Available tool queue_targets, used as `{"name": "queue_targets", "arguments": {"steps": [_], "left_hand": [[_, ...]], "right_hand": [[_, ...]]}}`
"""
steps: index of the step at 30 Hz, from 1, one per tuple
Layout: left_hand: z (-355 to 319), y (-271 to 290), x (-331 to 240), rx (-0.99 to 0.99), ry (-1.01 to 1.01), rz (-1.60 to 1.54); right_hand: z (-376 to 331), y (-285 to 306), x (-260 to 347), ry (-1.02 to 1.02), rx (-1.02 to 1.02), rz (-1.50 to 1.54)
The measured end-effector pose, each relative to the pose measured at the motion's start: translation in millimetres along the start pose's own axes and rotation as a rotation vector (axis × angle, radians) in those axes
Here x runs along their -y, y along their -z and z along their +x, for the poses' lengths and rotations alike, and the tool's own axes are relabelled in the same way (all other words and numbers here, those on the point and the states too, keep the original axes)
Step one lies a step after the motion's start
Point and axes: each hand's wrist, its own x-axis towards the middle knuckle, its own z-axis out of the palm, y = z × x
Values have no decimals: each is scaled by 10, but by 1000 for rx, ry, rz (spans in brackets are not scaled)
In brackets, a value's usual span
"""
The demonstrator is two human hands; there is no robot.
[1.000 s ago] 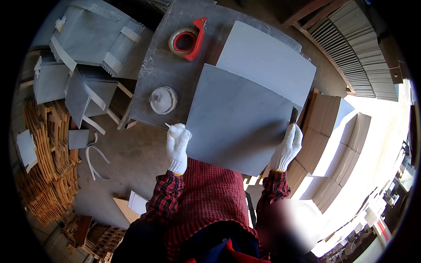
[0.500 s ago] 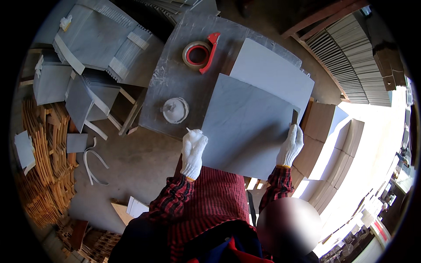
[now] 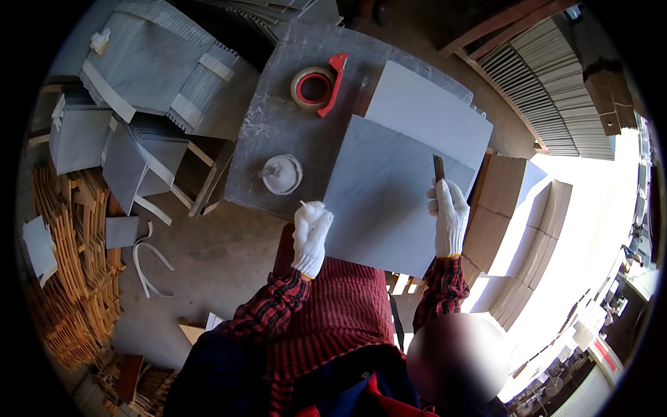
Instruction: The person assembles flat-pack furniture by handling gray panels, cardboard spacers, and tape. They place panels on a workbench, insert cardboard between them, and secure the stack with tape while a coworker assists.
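Both white-gloved hands grip a large square grey stone tile (image 3: 389, 191) that lies on the grey metal bench (image 3: 278, 132), overhanging its near edge. The left hand (image 3: 310, 236) has its fingers curled shut on the tile's left edge. The right hand (image 3: 449, 215) clasps the right edge and also holds a small dark flat tool (image 3: 438, 167). A second grey tile (image 3: 431, 111) lies underneath. A red tape dispenser (image 3: 319, 87) and a round grey lid (image 3: 281, 174) sit further along the bench.

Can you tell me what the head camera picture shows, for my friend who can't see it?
A person in white gloves grips a big grey square tile at its sides, left hand and right hand, over a grey worktable. On the table lie another grey tile, a red tape dispenser and a round white lid.
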Motion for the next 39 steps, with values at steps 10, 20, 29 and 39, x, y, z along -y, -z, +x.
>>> {"name": "queue_targets", "arguments": {"steps": [10,20,29,39], "left_hand": [[-40,-8,-55,12,-124,107],[48,585,-184,-180,-595,454],[929,1102,-506,-462,-521,527],[1394,1122,-520,-324,-586,625]], "right_hand": [[258,-494,64,-25,227,-79],[117,-615,-83,-6,255,-145],[-87,-1346,115,98,634,-472],[-43,-1796,-86,444,565,-743]]}}
